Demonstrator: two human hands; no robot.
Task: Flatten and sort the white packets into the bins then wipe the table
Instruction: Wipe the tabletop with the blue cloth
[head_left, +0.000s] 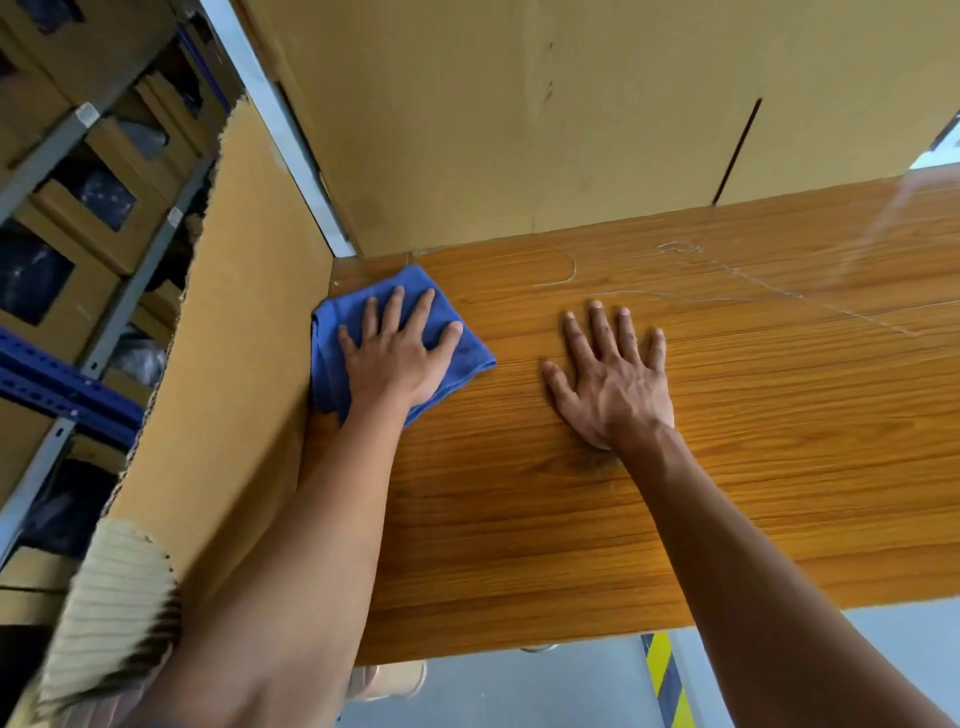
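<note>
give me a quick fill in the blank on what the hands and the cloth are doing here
1. The left hand presses flat on a ____ cloth.
2. The right hand lies flat on the bare ____ table.
3. The cloth sits near the table's far ____ corner.

Missing words: blue; wooden; left

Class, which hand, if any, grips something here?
Neither grips. The left hand presses flat on the blue cloth; the right hand rests flat on the table.
</note>
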